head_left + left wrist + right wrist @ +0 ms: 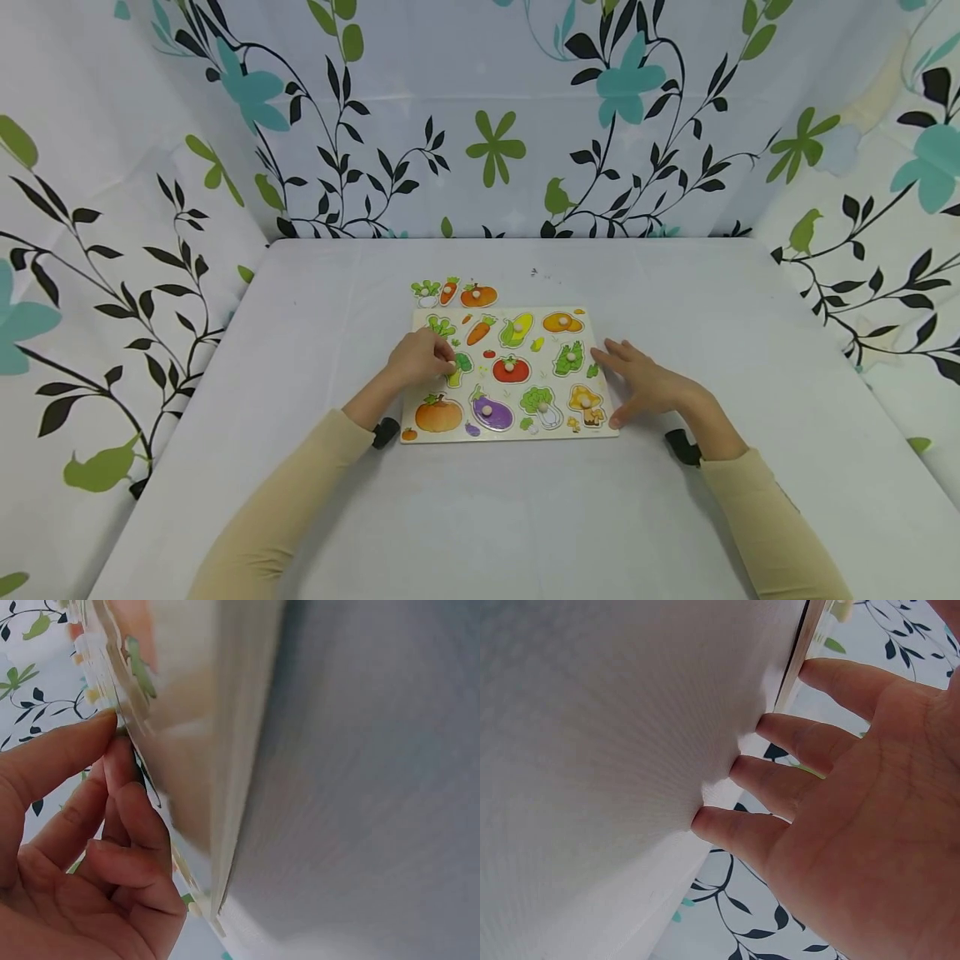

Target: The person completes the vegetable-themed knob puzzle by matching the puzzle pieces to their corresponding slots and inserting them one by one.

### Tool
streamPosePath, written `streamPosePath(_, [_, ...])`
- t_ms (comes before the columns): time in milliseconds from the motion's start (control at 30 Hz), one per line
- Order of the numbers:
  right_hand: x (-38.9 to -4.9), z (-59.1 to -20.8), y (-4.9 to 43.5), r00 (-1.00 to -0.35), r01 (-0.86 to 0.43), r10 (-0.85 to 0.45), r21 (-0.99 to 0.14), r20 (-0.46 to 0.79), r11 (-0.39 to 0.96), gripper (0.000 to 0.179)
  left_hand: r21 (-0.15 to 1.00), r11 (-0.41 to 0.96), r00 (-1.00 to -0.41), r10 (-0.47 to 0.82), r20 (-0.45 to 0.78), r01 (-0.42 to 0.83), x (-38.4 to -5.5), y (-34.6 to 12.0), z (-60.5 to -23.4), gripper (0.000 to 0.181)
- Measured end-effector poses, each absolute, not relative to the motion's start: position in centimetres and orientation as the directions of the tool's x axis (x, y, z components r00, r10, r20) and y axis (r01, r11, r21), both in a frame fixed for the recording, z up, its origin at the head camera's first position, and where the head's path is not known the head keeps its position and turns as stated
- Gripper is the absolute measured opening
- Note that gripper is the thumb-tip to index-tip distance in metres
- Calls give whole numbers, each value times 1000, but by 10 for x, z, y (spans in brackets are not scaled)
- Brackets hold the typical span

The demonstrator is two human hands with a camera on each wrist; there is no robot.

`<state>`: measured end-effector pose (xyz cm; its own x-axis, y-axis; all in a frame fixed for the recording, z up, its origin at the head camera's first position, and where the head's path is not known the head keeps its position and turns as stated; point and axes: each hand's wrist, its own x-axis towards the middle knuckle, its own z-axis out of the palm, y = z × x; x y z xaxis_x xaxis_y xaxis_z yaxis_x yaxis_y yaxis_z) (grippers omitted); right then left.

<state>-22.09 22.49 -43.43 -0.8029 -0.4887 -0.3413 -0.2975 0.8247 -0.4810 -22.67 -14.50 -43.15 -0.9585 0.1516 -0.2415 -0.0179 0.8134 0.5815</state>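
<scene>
A wooden vegetable puzzle board (551, 354) lies flat on the table. My left hand (422, 358) is over its left side, thumb and index fingertip pinching the knob of the broccoli piece (463, 363). In the left wrist view, those fingertips meet close over the board's face, and the other fingers (142, 817) are curled. My right hand (648, 382) is spread at the board's right edge. In the right wrist view, one finger (840, 679) touches the board's side (799, 656), while the others press fingertips onto the white cloth.
Behind the board's back edge lie a white radish piece (426, 293), a carrot piece (448, 291) and a pumpkin piece (478, 295). A tomato piece (511, 370), an eggplant piece (492, 412) and several other knobbed pieces sit on the board. Patterned curtains (495, 150) surround the white table (525, 517).
</scene>
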Motion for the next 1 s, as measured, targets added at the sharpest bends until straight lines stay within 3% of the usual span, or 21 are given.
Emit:
streamPosePath(267, [-220,-434,226,-799,-307,-503,-496,-331,813,113,635,768,-948,138,-287,-80,-235,-157,-423,19])
streamPosePath(433, [-221,-434,226,-798,-311,-506,-495,-327,811,112,709,688,-985,-51,-165,-154,-262,-173,-418,22])
streamPosePath(633, [-222,-435,227,-800,-308,-501,-489,-331,816,112,744,632,-966,-249,-68,-215,-294,-180,-425,22])
streamPosePath(867, [-223,-435,229,-796,-307,-505,-497,-333,812,112,741,642,-956,-294,2,-196,-311,-180,-427,19])
streamPosePath(1000, [-222,-435,227,-793,-306,-505,-495,-340,813,112,717,660,-957,-287,-32,-222,-314,-179,-426,19])
